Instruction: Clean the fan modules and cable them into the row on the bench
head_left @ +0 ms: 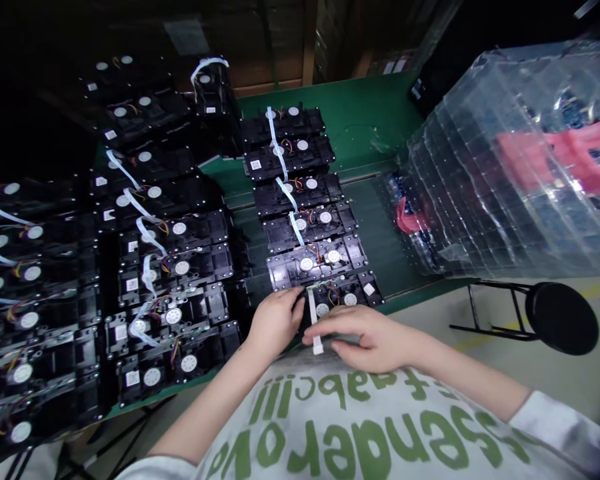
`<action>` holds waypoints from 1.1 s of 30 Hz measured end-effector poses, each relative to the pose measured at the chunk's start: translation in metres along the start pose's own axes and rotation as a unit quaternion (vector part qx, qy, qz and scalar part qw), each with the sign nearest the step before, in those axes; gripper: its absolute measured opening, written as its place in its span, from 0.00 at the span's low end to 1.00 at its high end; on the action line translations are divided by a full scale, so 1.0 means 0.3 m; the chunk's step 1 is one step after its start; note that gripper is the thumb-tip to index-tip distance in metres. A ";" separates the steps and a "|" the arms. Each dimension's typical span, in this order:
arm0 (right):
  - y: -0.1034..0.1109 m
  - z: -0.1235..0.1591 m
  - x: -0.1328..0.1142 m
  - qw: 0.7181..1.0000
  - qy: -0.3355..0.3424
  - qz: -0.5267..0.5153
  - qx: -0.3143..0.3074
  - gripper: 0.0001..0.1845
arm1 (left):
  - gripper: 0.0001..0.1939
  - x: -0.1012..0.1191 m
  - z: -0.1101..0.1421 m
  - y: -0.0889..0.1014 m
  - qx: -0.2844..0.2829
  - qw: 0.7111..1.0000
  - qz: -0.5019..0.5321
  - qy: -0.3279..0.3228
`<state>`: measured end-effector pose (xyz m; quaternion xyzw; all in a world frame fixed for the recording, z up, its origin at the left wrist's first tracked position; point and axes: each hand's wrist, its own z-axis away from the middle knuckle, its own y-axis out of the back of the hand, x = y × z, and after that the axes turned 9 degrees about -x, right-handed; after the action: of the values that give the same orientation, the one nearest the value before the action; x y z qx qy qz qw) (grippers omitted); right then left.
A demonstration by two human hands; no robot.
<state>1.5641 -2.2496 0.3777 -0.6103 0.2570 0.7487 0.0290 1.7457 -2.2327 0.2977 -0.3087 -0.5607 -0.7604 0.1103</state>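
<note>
My left hand (pixel 279 321) grips the left end of the nearest black plastic module (pixel 365 290), its fingers curled at the edge. This module carries white round discs, thin coloured wires and a square white label. A flat white ribbon cable (pixel 312 308) runs from it toward my shirt and ends in a wider tab. Over the cable reaches my right hand (pixel 365 335), index finger stretched across the strip and thumb apart below. Whether that finger presses on the cable, I cannot tell. Behind lies a similar module (pixel 285 270) in the same row.
More black modules (pixel 200 260) with ribbon cables stand in rows on the left of the green table (pixel 375 110). Clear plastic packaging (pixel 460 173) with pink strips is stacked at right. A black round stool (pixel 563 319) stands on the floor below it.
</note>
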 end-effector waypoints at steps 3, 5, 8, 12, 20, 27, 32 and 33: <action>0.003 0.006 0.010 0.996 0.001 0.013 -0.086 0.23 | 0.14 0.006 -0.043 -0.002 -0.024 0.999 0.026 0.020; 0.009 0.022 0.018 0.991 -0.016 0.018 -0.129 0.24 | 0.13 0.002 -0.060 -0.001 -0.030 0.998 0.053 0.022; 0.022 0.057 0.024 0.991 -0.032 -0.007 -0.133 0.30 | 0.11 -0.008 -0.066 -0.003 -0.059 0.995 0.086 0.012; 0.032 0.107 0.064 0.998 -0.047 -0.022 -0.029 0.33 | 0.10 -0.005 -0.053 -0.032 -0.085 0.992 0.093 -0.016; 0.003 0.131 0.287 0.926 -0.152 0.304 0.161 0.19 | 0.10 0.037 -0.042 -0.055 -0.072 0.997 -0.006 -0.025; -0.019 0.135 0.310 0.925 -0.154 0.302 0.171 0.18 | 0.10 0.048 -0.035 -0.062 -0.104 0.987 -0.117 -0.044; -0.021 0.137 0.319 0.925 -0.153 0.301 0.177 0.17 | 0.07 0.029 -0.020 -0.094 -0.045 0.990 -0.099 -0.094; -0.020 0.137 0.320 0.924 -0.154 0.301 0.178 0.17 | 0.06 0.025 -0.015 -0.100 -0.033 0.990 -0.092 -0.103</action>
<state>1.5050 -2.2531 0.2916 -0.3667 0.5497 0.7489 -0.0505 1.7228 -2.2252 0.2779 -0.3359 -0.5693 -0.7498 -0.0284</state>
